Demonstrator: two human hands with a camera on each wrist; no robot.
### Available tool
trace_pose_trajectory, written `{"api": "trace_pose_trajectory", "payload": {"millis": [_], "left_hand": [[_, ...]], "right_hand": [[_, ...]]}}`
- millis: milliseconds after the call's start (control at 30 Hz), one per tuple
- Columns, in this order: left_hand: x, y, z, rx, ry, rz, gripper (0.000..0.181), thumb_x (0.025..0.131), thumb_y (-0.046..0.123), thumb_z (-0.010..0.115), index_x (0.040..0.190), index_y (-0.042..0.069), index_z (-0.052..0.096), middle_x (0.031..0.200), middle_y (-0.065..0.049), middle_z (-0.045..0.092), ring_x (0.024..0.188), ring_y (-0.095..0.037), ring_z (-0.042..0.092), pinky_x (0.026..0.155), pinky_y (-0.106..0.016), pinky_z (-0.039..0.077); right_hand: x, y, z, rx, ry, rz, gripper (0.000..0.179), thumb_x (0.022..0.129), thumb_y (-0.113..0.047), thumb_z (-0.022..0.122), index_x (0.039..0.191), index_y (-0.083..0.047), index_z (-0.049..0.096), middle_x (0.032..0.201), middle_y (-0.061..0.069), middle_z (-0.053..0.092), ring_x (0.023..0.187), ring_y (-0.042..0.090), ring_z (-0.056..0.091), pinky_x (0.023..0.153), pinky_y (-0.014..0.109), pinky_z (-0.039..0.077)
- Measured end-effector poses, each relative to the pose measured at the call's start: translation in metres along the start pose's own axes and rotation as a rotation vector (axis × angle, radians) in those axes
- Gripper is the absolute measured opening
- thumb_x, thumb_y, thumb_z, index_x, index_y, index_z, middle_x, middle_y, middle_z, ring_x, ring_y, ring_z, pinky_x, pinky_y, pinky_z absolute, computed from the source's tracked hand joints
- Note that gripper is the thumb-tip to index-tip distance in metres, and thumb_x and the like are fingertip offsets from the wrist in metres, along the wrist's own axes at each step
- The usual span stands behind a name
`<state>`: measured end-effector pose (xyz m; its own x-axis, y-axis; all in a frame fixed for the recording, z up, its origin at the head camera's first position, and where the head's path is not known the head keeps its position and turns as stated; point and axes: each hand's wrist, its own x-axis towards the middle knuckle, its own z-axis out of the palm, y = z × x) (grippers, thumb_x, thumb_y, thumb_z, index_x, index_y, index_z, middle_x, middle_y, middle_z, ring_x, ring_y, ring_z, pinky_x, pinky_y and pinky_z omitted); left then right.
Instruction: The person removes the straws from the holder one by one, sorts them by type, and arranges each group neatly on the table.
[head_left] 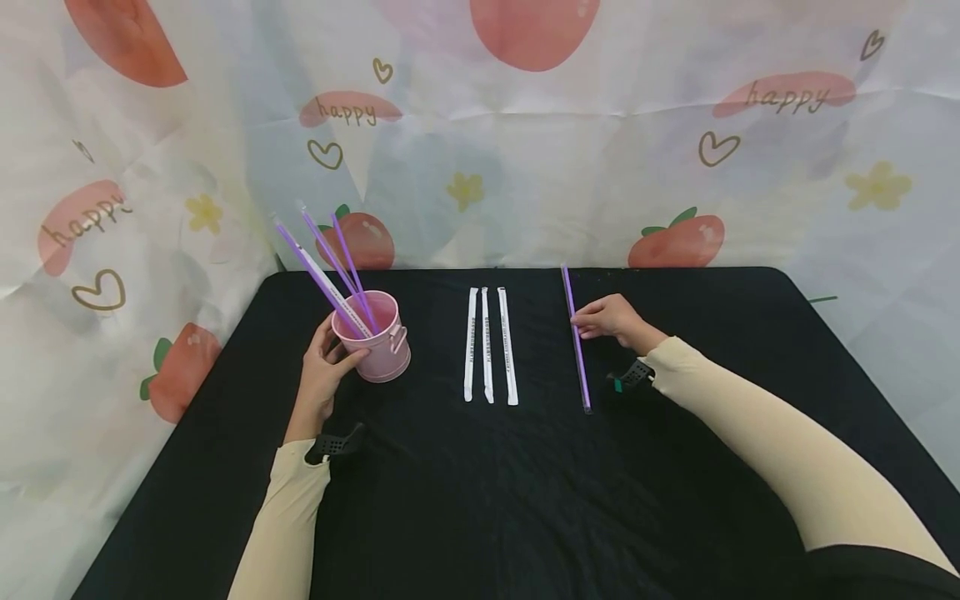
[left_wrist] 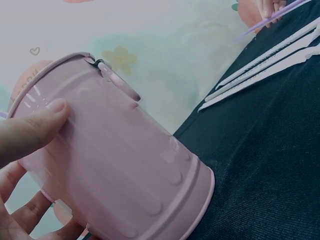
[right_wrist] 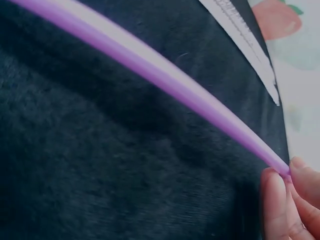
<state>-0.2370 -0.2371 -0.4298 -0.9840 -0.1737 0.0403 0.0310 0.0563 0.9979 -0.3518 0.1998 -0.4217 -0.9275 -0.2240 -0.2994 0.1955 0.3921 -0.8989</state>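
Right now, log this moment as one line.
left hand: grips pink bucket with leaning straws | right hand: pinches purple straw | between hands: three white-wrapped straws

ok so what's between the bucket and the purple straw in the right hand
Three white packets, side by side, lie between the bucket and the purple straw in the right hand; the head view shows it.

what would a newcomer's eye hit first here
Probably the pink bucket, gripped by the left hand on the left of the black tabletop, with purple and white straws leaning out. Next, the purple straw pinched by the right hand, right of three white wrapped straws.
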Motion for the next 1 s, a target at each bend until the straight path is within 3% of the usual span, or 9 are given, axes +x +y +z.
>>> {"api": "trace_pose_trajectory", "payload": {"millis": [467, 800, 1000], "left_hand": [[0.0008, -0.0003, 0.0004, 0.001, 0.002, -0.012, 0.076, 0.085, 0.002, 0.066, 0.148, 0.017, 0.027, 0.152, -0.009, 0.03, 0.137, -0.034, 0.034, 0.113, -0.051, 0.029], [-0.0001, -0.0002, 0.0008, 0.003, 0.01, -0.009, 0.075, 0.085, 0.001, 0.066, 0.147, 0.017, 0.027, 0.151, -0.009, 0.031, 0.137, -0.035, 0.035, 0.112, -0.052, 0.03], [-0.0002, -0.0002, 0.0009, 0.009, 0.011, -0.01, 0.075, 0.085, 0.002, 0.066, 0.147, 0.017, 0.028, 0.152, -0.009, 0.03, 0.137, -0.035, 0.034, 0.112, -0.052, 0.03]], "right_hand": [[0.0023, 0.0037, 0.0062, -0.069, 0.068, -0.003, 0.033, 0.088, -0.003, 0.062, 0.114, 0.018, 0.058, 0.071, -0.002, 0.067, 0.06, 0.003, 0.064, 0.064, 0.022, 0.057], [0.0005, 0.0018, 0.0103, -0.224, 0.119, -0.045, 0.026, 0.084, -0.002, 0.067, 0.105, 0.014, 0.065, 0.093, 0.022, 0.071, 0.062, 0.006, 0.067, 0.067, 0.028, 0.058], [0.0012, 0.001, 0.0104, -0.249, 0.129, -0.036, 0.025, 0.082, -0.003, 0.069, 0.102, 0.013, 0.066, 0.082, 0.014, 0.072, 0.058, 0.005, 0.066, 0.064, 0.027, 0.058]]}}
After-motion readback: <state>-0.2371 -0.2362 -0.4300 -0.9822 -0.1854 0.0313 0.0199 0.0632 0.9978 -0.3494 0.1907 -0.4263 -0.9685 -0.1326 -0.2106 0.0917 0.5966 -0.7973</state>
